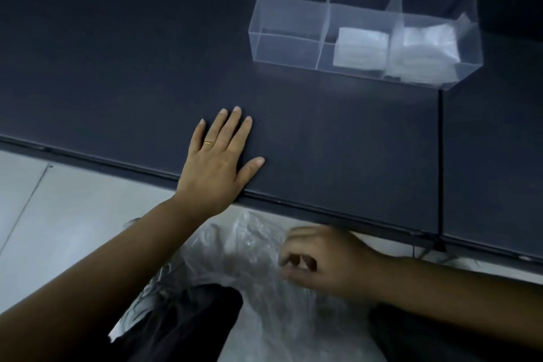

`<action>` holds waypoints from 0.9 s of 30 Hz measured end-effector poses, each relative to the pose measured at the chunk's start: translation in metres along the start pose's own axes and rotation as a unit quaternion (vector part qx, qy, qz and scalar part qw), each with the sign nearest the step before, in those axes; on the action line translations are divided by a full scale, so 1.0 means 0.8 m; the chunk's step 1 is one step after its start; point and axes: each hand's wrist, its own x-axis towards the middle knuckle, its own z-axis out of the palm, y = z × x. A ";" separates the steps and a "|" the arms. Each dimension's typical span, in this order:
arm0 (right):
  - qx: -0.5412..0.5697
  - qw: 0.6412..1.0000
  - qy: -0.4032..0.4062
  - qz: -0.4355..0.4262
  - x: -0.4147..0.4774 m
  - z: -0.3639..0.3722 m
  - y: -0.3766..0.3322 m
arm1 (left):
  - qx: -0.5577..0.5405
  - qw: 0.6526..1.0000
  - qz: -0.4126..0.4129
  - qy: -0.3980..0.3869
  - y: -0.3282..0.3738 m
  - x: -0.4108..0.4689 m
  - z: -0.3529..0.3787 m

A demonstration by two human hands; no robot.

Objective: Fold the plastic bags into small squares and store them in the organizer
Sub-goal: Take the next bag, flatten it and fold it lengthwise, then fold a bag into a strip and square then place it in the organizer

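Head view: where is the bag [246, 247]?
— Off the table [338, 156], below its near edge. It lies crumpled and clear over the person's lap, between the dark trouser legs.

Which hand is on it?
— The right hand [320, 258]. Its fingers are curled down onto the film and seem to pinch a bit of it, though the hand is blurred. The left hand [219, 161] lies flat on the table just past the edge, fingers straight, palm down, holding nothing.

So the right is nearer?
— Yes, it touches the bag. The left is apart from the bag, up on the table.

Which way must the bag go?
— Up and forward, I'd judge, over the edge onto the bare table just right of the left hand. That hand looks ready to pin it down for flattening.

Any long axis to line up?
— None that I can tell. It is a loose heap, with its handles and mouth not to be made out.

And the organizer [282, 47]?
— At the far right of the table, well apart from both hands. One folded square [361, 47] sits in its middle compartment and another [426, 50] in its right one. The left compartment looks empty.

What could go wrong?
— The film may snag on the table edge as it is lifted.
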 end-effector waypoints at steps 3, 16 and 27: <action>-0.068 0.983 -0.098 0.140 -0.009 0.054 0.050 | 0.006 1.000 -0.002 0.002 -0.002 0.000 0.001; 0.140 0.977 -0.039 0.154 -0.013 0.042 0.008 | 0.000 1.000 -0.006 -0.002 -0.003 -0.005 0.001; 0.296 0.915 0.249 0.115 -0.006 -0.160 -0.003 | -0.565 0.782 0.028 -0.262 0.064 0.009 -0.076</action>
